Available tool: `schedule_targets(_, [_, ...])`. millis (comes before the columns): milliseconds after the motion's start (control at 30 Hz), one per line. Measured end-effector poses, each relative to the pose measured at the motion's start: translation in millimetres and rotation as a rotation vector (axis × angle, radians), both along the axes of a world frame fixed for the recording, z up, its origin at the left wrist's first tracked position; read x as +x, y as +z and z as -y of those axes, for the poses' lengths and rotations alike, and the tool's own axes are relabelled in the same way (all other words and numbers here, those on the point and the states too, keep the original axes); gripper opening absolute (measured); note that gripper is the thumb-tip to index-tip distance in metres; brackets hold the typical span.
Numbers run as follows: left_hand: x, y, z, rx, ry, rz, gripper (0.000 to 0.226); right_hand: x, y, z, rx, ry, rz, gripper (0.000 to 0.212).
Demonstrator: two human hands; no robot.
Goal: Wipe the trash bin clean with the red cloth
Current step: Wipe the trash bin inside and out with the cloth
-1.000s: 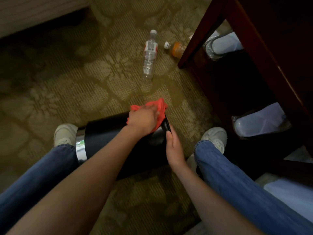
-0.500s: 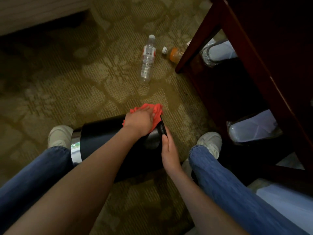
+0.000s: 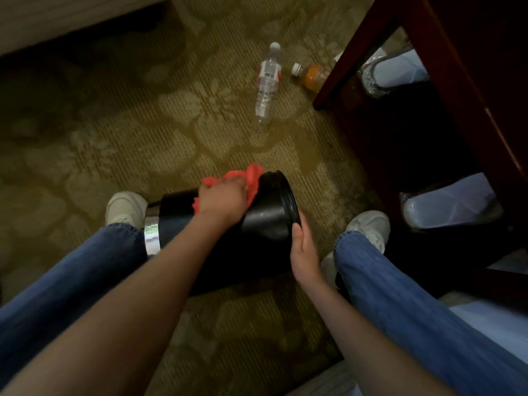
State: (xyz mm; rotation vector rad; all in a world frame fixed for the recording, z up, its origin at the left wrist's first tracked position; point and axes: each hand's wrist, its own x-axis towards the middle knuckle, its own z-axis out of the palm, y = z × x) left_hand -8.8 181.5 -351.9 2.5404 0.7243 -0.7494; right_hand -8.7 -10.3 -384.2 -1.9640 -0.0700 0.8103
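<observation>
Dim, yellowish light around me. A faint sheen sits on my trash bin [image 3: 265,221]; the edges bend and blur.

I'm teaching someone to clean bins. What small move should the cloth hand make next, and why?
Probably sweep the red cloth along the black side of the trash bin toward its chrome band. The left hand presses the cloth near the end whose rim the right hand grips, steadying the bin on its side, so that side lies open to one stroke.
</observation>
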Motion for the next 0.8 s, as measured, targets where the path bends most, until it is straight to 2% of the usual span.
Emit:
schedule_targets(133, [15.7,1.0,37.9,-0.02,-0.107,0.095,0.047,1.6,-4.1,-1.9,-0.017,0.013,0.054,0.057])
schedule_targets(233, [21.0,0.5,29.8,-0.077,-0.076,0.091,0.044,6.3,-2.0,-5.9,0.007,0.033,0.067,0.036])
schedule_targets(300, [35.2,7.3,19.3,-0.145,-0.012,0.037,0.041,10.2,-0.5,-8.8,0.014,0.035,0.069,0.031])
schedule_targets(400, [53.4,18.7,16.3,-0.158,0.025,-0.045,0.041,14.3,-0.8,-11.3,0.029,0.018,0.053,0.033])
schedule_targets(500, [45.2,15.8,24.9,-0.113,0.02,0.047,0.039,11.9,-5.5,-8.9,0.01,0.004,0.047,0.04])
schedule_targets(600, [20.9,8.0,35.5,-0.1,-0.057,0.148,0.044,3.9,-10.4,-4.4,0.019,0.005,0.125,0.05])
schedule_targets(667, [9.1,8.5,42.2,-0.071,-0.114,0.134,0.046,2.2,-12.5,-2.0,0.021,0.024,0.171,0.055])
schedule_targets(800, [-9.6,12.4,53.7,-0.01,-0.165,0.131,0.05,2.2,-4.9,2.5,-0.034,0.054,0.133,0.054])
